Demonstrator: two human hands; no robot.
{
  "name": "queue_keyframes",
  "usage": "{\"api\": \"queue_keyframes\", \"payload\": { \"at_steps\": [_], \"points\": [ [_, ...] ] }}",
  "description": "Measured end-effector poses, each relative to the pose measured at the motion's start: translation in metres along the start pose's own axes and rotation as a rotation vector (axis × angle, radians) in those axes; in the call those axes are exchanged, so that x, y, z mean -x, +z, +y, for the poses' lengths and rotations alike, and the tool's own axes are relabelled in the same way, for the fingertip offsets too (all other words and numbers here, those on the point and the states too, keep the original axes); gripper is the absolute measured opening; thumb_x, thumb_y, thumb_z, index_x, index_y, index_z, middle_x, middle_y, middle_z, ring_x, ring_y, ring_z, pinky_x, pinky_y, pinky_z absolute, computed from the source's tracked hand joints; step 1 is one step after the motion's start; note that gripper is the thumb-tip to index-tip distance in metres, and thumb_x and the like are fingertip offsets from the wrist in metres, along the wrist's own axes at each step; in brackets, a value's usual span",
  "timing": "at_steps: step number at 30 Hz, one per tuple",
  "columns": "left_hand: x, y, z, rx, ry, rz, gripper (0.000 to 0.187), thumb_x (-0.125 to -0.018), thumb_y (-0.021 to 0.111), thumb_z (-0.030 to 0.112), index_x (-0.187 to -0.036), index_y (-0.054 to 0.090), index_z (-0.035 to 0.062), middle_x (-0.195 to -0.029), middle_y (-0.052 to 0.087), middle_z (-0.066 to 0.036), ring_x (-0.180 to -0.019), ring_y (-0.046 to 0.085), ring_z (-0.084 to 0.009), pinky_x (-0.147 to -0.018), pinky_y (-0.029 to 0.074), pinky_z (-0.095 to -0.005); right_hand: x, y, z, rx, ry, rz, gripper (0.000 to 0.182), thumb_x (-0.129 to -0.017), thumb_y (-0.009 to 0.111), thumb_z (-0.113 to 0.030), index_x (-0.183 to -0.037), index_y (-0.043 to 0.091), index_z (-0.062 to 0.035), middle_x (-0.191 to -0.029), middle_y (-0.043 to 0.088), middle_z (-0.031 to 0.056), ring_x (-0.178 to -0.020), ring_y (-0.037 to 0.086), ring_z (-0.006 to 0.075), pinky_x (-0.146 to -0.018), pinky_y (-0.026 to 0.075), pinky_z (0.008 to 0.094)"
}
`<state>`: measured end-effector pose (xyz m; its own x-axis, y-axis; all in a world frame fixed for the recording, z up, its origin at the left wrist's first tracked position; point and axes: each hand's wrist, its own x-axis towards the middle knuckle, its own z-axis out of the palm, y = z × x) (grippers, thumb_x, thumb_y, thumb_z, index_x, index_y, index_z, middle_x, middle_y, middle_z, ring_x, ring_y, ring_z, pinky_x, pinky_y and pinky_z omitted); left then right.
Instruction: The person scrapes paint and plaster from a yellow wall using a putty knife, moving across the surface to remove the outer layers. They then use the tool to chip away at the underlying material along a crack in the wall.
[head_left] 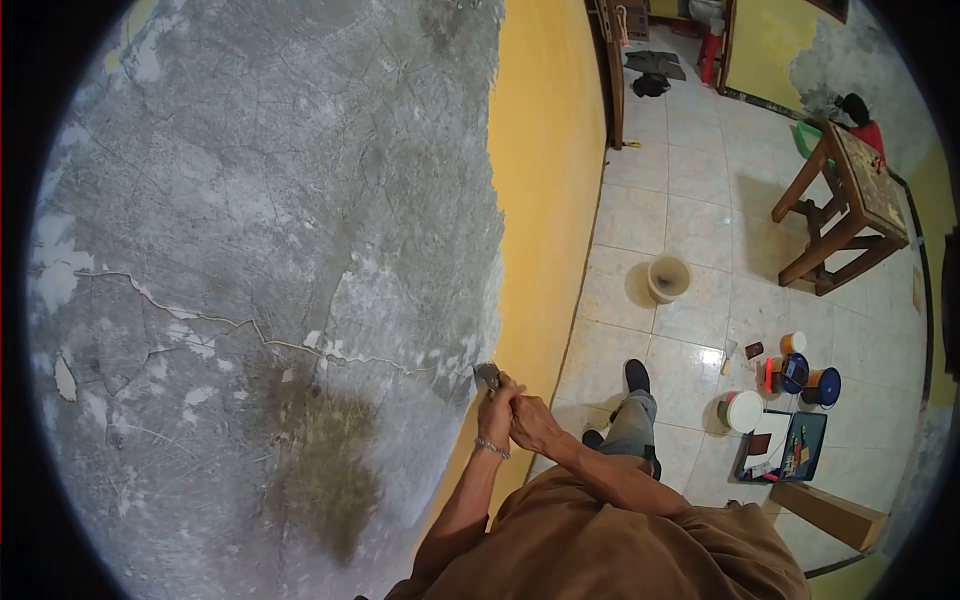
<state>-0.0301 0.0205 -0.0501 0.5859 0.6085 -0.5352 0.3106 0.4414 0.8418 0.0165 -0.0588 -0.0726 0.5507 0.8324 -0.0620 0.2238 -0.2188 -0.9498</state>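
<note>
A scraper (487, 374) with a short metal blade meets the wall where bare grey plaster (400, 200) borders yellow paint (545, 150). My left hand (494, 418), with a bracelet at the wrist, is closed around the scraper close to its blade. Pressed against it from the right, my right hand (534, 422) is closed on the handle end, most of which the fingers hide. A pale, jagged crack (290, 345) runs across the plaster towards the blade.
On the tiled floor stand a pail (668, 279), several tubs (742, 411), a tool tray (808, 445) and a long cardboard box (830, 515). Further off are a wooden stool (850, 190) and a person in red (868, 135) by the far wall. A doorway (612, 80) opens ahead.
</note>
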Motion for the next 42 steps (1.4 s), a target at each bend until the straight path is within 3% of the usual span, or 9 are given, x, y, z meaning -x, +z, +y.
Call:
{"api": "queue_keyframes", "payload": {
  "at_steps": [5, 12, 22, 26, 30, 34, 38, 40, 42],
  "points": [
    [-0.002, 0.009, -0.005, 0.27, -0.033, -0.112, 0.023, -0.089, 0.055, 0.025, -0.104, 0.052, 0.0075, -0.098, 0.053, -0.004, -0.098, 0.057, -0.0209, -0.086, 0.046, -0.0339, -0.002, -0.007, 0.0, -0.038, -0.057, 0.118, 0.05, -0.089, 0.045, -0.02, -0.132, 0.034, 0.0016, -0.085, 0.06, 0.0297, -0.074, 0.059, 0.0471, -0.064, 0.047, 0.0504],
    [0.022, 0.009, 0.01, 0.493, 0.009, -0.08, 0.027, -0.087, 0.059, 0.027, -0.102, 0.053, 0.006, -0.096, 0.054, -0.004, -0.095, 0.057, -0.0206, -0.083, 0.05, -0.0357, 0.01, -0.008, -0.031, 0.003, -0.026, 0.157, 0.047, -0.093, 0.042, -0.025, -0.132, 0.035, 0.001, -0.086, 0.059, 0.0317, -0.074, 0.058, 0.0495, -0.067, 0.048, 0.0516],
    [0.009, 0.009, 0.022, 0.101, 0.0, 0.071, 0.032, -0.089, 0.049, 0.033, -0.093, 0.052, 0.0007, -0.085, 0.057, -0.015, -0.077, 0.061, -0.0231, -0.07, 0.054, -0.0386, 0.009, -0.007, -0.022, -0.048, -0.101, 0.104, 0.048, -0.089, 0.046, -0.021, -0.131, 0.034, -0.0009, -0.083, 0.059, 0.0304, -0.074, 0.057, 0.0483, -0.067, 0.047, 0.0514],
    [-0.004, 0.017, 0.019, 0.076, 0.026, 0.167, 0.032, -0.088, 0.047, 0.031, -0.08, 0.053, 0.0006, -0.072, 0.057, -0.012, -0.066, 0.058, -0.0215, -0.065, 0.052, -0.034, -0.004, -0.01, -0.018, -0.043, -0.115, 0.157, 0.046, -0.086, 0.052, -0.02, -0.124, 0.04, 0.0037, -0.079, 0.06, 0.029, -0.072, 0.059, 0.045, -0.061, 0.048, 0.046],
    [-0.04, 0.029, 0.024, -0.024, 0.04, 0.075, 0.031, -0.087, 0.048, 0.029, -0.072, 0.052, 0.0023, -0.068, 0.056, -0.009, -0.063, 0.054, -0.0195, -0.063, 0.048, -0.0312, -0.023, -0.026, -0.01, -0.008, -0.018, 0.178, 0.05, -0.083, 0.053, -0.015, -0.127, 0.037, 0.0017, -0.085, 0.06, 0.0304, -0.076, 0.059, 0.0471, -0.065, 0.048, 0.0483],
    [0.001, 0.034, 0.03, 0.133, 0.009, 0.239, 0.03, -0.085, 0.05, 0.027, -0.063, 0.045, 0.0065, -0.062, 0.05, -0.004, -0.06, 0.05, -0.0152, -0.06, 0.045, -0.0284, -0.002, -0.004, -0.009, 0.045, -0.126, 0.163, 0.048, -0.084, 0.047, -0.012, -0.129, 0.037, 0.0031, -0.087, 0.058, 0.0344, -0.078, 0.059, 0.0472, -0.071, 0.047, 0.052],
    [-0.009, 0.024, 0.029, 0.063, -0.026, 0.157, 0.03, -0.085, 0.05, 0.027, -0.062, 0.043, 0.0091, -0.06, 0.043, -0.001, -0.058, 0.045, -0.0122, -0.055, 0.039, -0.0273, -0.007, -0.015, -0.018, 0.024, 0.076, 0.037, 0.051, -0.085, 0.046, -0.013, -0.131, 0.035, 0.0049, -0.086, 0.058, 0.0349, -0.078, 0.058, 0.048, -0.071, 0.047, 0.0518],
    [-0.006, 0.031, 0.031, 0.031, -0.065, 0.2, 0.03, -0.085, 0.049, 0.028, -0.062, 0.044, 0.0096, -0.06, 0.044, -0.001, -0.058, 0.045, -0.0118, -0.056, 0.039, -0.0271, -0.003, -0.019, -0.019, -0.042, 0.062, 0.036, 0.05, -0.086, 0.046, -0.015, -0.131, 0.036, 0.0047, -0.087, 0.059, 0.0339, -0.078, 0.058, 0.0487, -0.07, 0.048, 0.0508],
    [0.01, 0.023, 0.027, 0.141, -0.056, 0.22, 0.029, -0.084, 0.05, 0.028, -0.063, 0.045, 0.0091, -0.061, 0.044, -0.001, -0.059, 0.043, -0.0123, -0.057, 0.037, -0.0284, 0.006, -0.004, -0.016, 0.037, -0.174, 0.199, 0.048, -0.086, 0.047, -0.017, -0.128, 0.041, 0.004, -0.089, 0.059, 0.0329, -0.081, 0.059, 0.0479, -0.07, 0.049, 0.0484]
  ]
}}
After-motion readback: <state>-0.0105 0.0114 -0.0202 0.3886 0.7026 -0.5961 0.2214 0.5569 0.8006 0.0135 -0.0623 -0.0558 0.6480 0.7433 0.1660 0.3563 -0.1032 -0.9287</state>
